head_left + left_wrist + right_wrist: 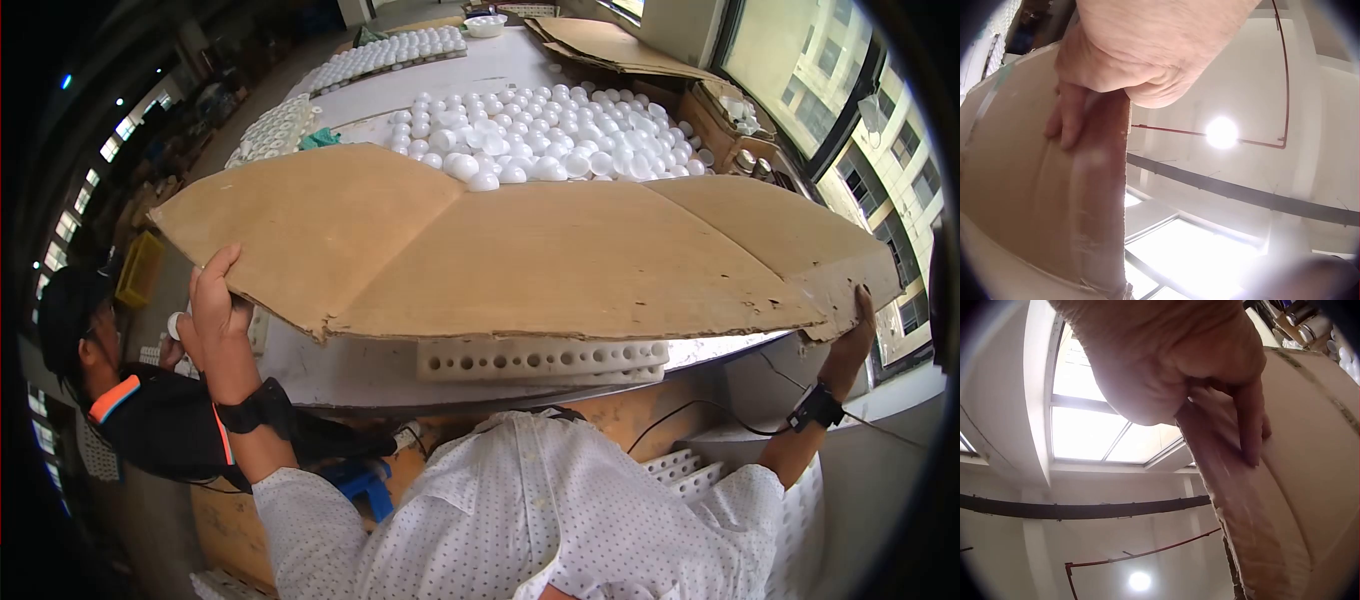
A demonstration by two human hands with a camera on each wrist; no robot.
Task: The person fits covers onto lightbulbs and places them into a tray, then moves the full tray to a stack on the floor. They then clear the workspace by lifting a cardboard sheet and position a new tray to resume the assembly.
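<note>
Above the surface [500, 72] strewn with white caps [560, 130], the left hand [215, 308] and right hand [857, 335] each grip one end of a plain brown cardboard sheet [520, 255], fingers curled round its edges.

Factory workshop: worktable [520, 75] heaped with white plastic caps [560, 130], perforated trays [540, 357], cardboard.

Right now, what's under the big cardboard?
A white holed tray peeks out under the cardboard, on the table. The left hand and right hand hold the cardboard's ends. Whatever lies farther under is covered.
</note>
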